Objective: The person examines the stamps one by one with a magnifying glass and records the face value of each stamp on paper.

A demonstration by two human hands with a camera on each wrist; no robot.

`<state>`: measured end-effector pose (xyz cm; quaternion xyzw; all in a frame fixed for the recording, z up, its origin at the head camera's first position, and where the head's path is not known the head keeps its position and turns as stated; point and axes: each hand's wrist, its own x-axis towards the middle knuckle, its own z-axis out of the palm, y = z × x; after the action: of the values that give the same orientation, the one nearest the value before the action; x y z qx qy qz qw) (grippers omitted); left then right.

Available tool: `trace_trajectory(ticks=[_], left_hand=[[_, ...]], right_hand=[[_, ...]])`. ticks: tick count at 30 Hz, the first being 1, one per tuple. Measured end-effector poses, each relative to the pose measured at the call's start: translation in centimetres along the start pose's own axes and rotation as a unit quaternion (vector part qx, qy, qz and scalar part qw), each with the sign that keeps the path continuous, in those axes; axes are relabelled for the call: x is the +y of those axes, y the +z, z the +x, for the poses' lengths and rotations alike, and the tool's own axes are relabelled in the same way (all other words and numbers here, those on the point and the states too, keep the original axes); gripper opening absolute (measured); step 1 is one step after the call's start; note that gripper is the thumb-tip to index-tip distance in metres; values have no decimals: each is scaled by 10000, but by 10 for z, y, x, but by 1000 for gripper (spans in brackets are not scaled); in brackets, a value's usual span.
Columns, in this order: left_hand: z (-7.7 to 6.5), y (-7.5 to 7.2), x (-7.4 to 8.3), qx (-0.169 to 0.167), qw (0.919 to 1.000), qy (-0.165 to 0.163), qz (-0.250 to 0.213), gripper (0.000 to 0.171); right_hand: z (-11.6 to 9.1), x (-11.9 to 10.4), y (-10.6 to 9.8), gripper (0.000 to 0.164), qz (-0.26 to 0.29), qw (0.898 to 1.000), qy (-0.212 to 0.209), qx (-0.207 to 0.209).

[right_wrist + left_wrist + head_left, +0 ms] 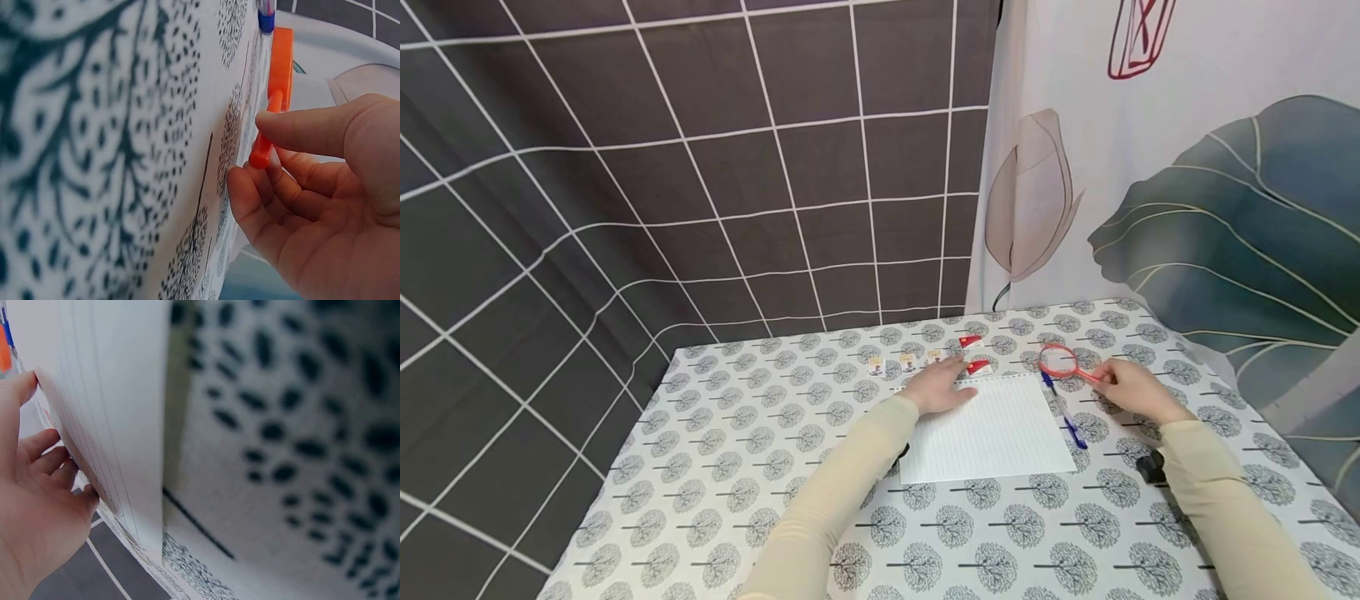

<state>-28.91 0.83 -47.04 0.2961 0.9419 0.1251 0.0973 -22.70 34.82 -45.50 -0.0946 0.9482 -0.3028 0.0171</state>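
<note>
In the head view, my right hand (1133,390) pinches the handle of a red-orange magnifying glass (1077,372) between thumb and fingers. Its round lens lies just past the top of a blue pen (1066,417). The right wrist view shows the thumb pressed on the orange handle (262,150). My left hand (936,387), fingers spread and fairly straight, rests at the upper left of a lined spiral notepad (992,433). The left wrist view has that hand (47,487) at the notepad's edge, holding nothing visible.
Beyond the notepad lie two red-and-white cards (979,367) and several small yellowish cards (877,367), one partly behind the left hand. A tree-print cloth (715,467) covers the table. Behind it hang a dark grid curtain (820,167) and a leaf-print curtain (1240,217).
</note>
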Motion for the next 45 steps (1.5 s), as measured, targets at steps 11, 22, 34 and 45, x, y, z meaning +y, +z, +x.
trace_trajectory(ticks=[11, 22, 34, 45], left_hand=[[-1, 0, 2, 27, 10000, 51, 23, 65], [-2, -2, 3, 46, 10000, 33, 27, 65], [-1, -2, 2, 50, 9999, 32, 128, 66], [-2, -1, 1, 16, 10000, 32, 80, 65]], right_hand=[[-8, 8, -6, 14, 52, 9997, 237, -34], [-12, 14, -15, 17, 98, 9981, 491, -362], [-11, 12, -19, 16, -104, 9977, 554, -369], [-10, 12, -17, 26, 28, 9976, 672, -193]])
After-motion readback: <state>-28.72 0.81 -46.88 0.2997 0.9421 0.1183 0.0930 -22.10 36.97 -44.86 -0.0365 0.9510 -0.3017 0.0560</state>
